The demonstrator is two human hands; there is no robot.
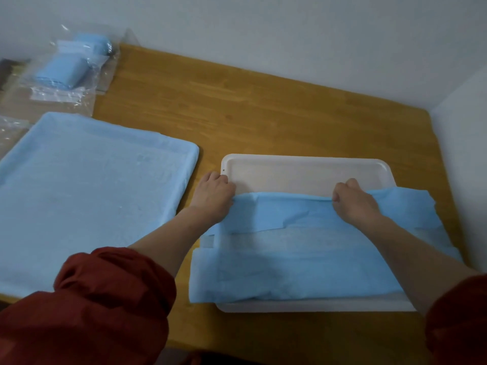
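While left hand and right hand pinch the far edge of the sheet, covering the 6 o'clock half of the tray, both should draw evenly toward 12 o'clock, keeping it square.

A wooden surface stands against a white wall. Along its left edge lies a flat, tray-shaped form fully covered by a pale blue sheet. At the far left corner, clear plastic packets hold folded blue cloths.
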